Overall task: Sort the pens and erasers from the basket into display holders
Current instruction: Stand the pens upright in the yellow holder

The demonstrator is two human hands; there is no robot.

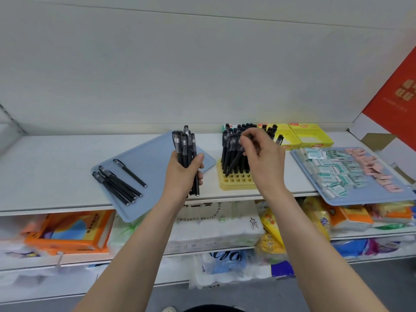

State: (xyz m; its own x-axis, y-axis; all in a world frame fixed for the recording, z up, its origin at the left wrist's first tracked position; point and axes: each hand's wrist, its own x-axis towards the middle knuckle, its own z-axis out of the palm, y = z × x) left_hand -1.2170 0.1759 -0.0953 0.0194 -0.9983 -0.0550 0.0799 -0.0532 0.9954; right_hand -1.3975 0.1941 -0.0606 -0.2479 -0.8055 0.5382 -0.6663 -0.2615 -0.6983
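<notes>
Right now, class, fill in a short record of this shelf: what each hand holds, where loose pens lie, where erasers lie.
left hand: grips a bundle of black pens
right hand: pinches one pen, its lower end at the yellow holder
loose pens: lying on the left blue tray
erasers: piled on the right blue tray

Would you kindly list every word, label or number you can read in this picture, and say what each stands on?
"RENXINTIYAN COMFORT": upside down, in an arc, on the white plastic pack on the lower shelf.
Gold characters on the red carton: too blurred to read.
Red labels on the yellow boxes: too small to read.
Print on the orange tissue pack: blurred, unreadable.
Print on the eraser wrappers: too small to read.
</notes>
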